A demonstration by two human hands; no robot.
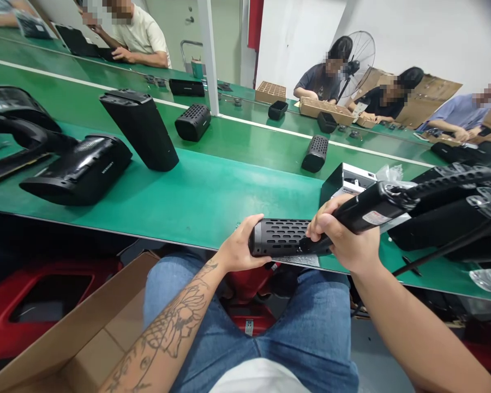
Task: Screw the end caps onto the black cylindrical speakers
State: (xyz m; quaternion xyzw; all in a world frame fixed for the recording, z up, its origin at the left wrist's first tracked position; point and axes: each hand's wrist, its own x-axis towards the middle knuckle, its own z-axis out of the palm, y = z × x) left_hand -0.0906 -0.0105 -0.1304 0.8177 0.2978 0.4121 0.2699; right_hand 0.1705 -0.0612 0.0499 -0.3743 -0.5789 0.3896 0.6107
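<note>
A black housing with a slotted grille [284,233] lies on its side at the near edge of the green bench. My left hand [242,245] grips its left end, thumb above and fingers below. In my right hand [349,237] is a black electric screwdriver [376,204] with a white label and a thick cord. The tool slants down to the left, its front end against the housing's right part. My right fingers cover some of the grille, and the exact contact point is hard to make out.
A tall black housing [141,131] and a glossy black one [82,170] stand to the left. Behind the screwdriver is a small box [346,180]. Grille housings [316,153] sit on the green conveyor. A cardboard carton [114,333] is at lower left. Several people work across the line.
</note>
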